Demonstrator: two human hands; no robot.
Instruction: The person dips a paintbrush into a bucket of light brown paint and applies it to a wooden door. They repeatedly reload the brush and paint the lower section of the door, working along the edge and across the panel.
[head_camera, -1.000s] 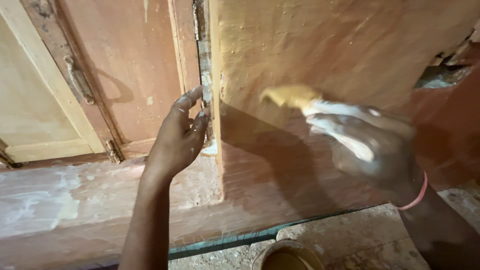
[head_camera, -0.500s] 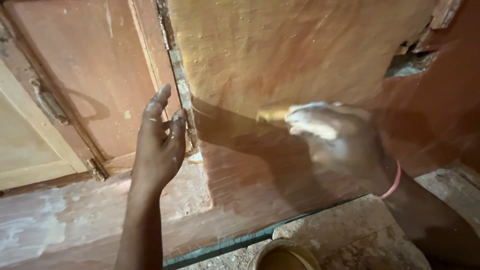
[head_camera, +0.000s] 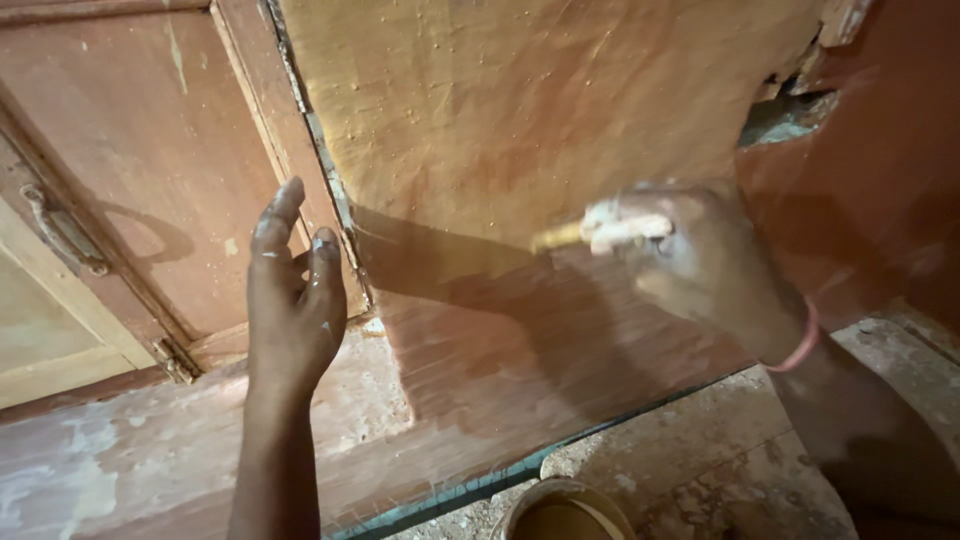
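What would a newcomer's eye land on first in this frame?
The right hand, blurred and paint-smeared, holds a yellow-tipped brush against the wall, where yellow paint covers the upper part. The left hand is open beside the door frame. A paint pot sits at the bottom edge.

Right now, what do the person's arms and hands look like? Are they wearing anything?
Both arms are bare, with no sleeves or gloves. The left hand has pale paint specks on its fingertips. The right hand is blurred, smeared with pale paint on the knuckles, and has a thin pink band round the wrist.
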